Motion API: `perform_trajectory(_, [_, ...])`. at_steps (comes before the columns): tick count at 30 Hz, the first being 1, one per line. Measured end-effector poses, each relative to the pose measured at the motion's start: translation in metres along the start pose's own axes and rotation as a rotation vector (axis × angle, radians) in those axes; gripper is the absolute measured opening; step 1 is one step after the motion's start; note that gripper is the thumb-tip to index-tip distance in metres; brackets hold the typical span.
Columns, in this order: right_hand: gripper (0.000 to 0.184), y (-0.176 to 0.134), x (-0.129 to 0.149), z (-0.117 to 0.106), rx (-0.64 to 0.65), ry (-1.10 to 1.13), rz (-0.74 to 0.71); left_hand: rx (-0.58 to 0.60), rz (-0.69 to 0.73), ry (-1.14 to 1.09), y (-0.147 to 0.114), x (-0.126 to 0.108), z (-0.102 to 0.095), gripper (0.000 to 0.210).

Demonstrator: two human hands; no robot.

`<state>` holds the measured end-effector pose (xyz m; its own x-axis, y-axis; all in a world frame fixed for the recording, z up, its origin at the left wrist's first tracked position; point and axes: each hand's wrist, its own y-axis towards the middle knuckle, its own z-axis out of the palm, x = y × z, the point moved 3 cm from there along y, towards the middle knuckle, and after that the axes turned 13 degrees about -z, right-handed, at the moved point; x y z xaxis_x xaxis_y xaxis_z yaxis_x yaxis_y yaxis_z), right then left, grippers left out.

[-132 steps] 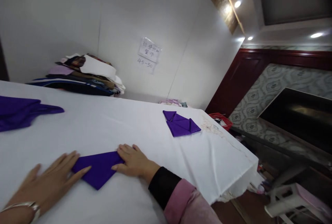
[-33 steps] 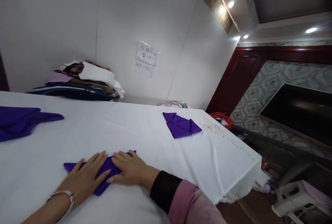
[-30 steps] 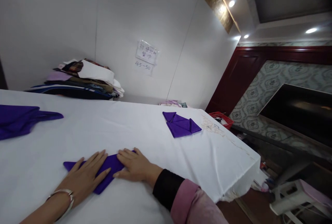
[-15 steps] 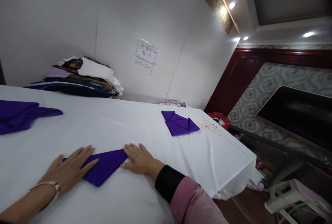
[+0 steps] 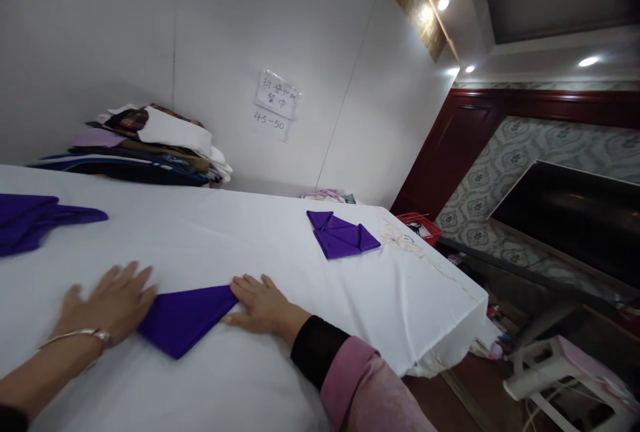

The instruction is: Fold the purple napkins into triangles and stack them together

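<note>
A folded purple cloth napkin (image 5: 183, 317) lies flat on the white tablecloth (image 5: 240, 385) between my hands. My right hand (image 5: 263, 305) rests open with its fingertips on the napkin's right corner. At the other end, my left hand (image 5: 107, 305) is open with fingers spread, a little blurred, and it covers the napkin's left tip. Whether the left palm touches the cloth I cannot tell. Further back to the right sits a second purple napkin (image 5: 343, 237), folded with pointed corners. Loosely folded purple cloth (image 5: 30, 222) lies at the left edge.
Behind the table's far edge is a pile of folded clothes (image 5: 145, 149), by a wall with a handwritten sign (image 5: 277, 95). A red basket (image 5: 423, 227) stands past the table's far right corner. A pale plastic stool (image 5: 565, 379) is on the floor at right.
My left hand has slid left and slightly up, uncovering more of the napkin. My right hand stays at the right corner. The whole view has shifted slightly.
</note>
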<state>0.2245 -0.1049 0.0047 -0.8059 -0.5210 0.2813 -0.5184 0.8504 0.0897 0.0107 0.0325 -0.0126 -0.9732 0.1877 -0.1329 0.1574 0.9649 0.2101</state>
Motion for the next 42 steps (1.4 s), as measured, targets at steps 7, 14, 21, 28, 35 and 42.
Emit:
perform_trajectory(7, [0.069, -0.001, -0.003, 0.002, 0.003, -0.024, 0.023, 0.242, 0.269, -0.074, -0.037, -0.06, -0.005, 0.057])
perform_trajectory(14, [0.066, -0.001, -0.009, 0.012, 0.042, -0.035, 0.033, 0.268, 0.076, -0.029, -0.028, -0.018, -0.003, 0.052])
perform_trajectory(21, [0.064, -0.004, -0.008, 0.014, 0.053, -0.062, 0.024, 0.297, -0.074, -0.034, -0.026, 0.021, -0.01, 0.054])
perform_trajectory(28, [0.064, -0.004, -0.007, 0.014, 0.06, -0.086, 0.037, 0.288, -0.179, -0.082, -0.014, 0.036, -0.019, 0.051])
perform_trajectory(35, [0.063, -0.004, -0.007, 0.017, 0.054, -0.099, 0.033, 0.207, 0.056, -0.15, -0.042, -0.02, -0.032, 0.051])
perform_trajectory(42, [0.063, -0.004, -0.007, 0.017, 0.048, -0.076, 0.033, 0.264, 0.285, -0.135, -0.058, -0.041, -0.006, 0.055])
